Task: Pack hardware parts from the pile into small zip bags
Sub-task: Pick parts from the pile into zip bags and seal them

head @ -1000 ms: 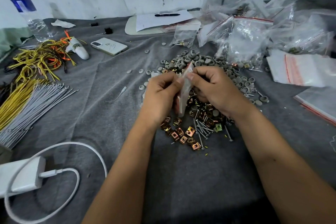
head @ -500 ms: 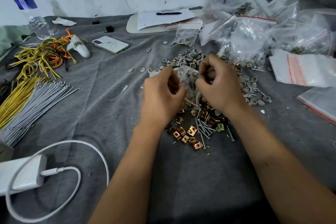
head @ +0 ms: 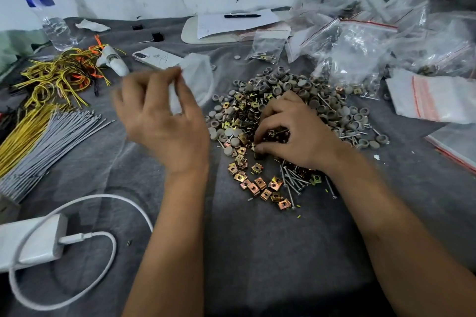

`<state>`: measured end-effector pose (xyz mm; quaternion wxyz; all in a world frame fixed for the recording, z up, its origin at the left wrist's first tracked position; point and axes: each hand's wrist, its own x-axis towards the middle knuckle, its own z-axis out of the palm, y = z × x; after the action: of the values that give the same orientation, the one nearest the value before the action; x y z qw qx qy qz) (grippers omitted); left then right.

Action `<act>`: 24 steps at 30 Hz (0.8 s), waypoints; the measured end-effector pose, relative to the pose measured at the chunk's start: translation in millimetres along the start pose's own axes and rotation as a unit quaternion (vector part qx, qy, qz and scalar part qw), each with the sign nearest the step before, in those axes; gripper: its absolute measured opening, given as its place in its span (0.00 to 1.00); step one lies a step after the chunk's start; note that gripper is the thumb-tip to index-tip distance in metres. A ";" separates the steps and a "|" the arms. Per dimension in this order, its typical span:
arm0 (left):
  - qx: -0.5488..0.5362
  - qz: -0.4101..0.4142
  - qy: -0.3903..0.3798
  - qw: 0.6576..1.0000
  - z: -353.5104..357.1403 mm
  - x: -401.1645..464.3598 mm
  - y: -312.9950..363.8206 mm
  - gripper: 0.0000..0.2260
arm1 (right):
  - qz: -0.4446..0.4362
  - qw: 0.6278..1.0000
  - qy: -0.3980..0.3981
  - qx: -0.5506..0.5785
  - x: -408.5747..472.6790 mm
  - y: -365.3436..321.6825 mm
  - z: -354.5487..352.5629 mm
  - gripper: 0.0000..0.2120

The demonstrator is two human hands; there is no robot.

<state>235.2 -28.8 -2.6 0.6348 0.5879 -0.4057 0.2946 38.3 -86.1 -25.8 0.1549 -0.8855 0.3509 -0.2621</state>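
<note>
Now | left hand [head: 164, 121] pinches blurred zip bag [head: 197, 77] | right hand [head: 291, 131] fingers curled, picking in pile [head: 257, 116]

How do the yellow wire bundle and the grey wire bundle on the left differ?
The yellow wire bundle is yellow and lies nearer the left edge; the grey wire bundle is grey and lies beside it, toward the middle. The grey bundle fans out at its far end; the yellow one looks tighter. Both are straight cut lengths lying side by side on the grey cloth.
</note>
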 end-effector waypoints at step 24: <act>-0.087 -0.213 -0.332 0.915 23.6 -38.3 8.0 0.07 | 0.073 0.986 0.076 0.127 -5.2 5.9 -12.3 0.06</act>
<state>205.4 -47.0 -32.0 0.5600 0.6667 -0.4823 -0.0964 24.8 -87.8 -20.3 0.2576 -0.8084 0.3888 -0.3591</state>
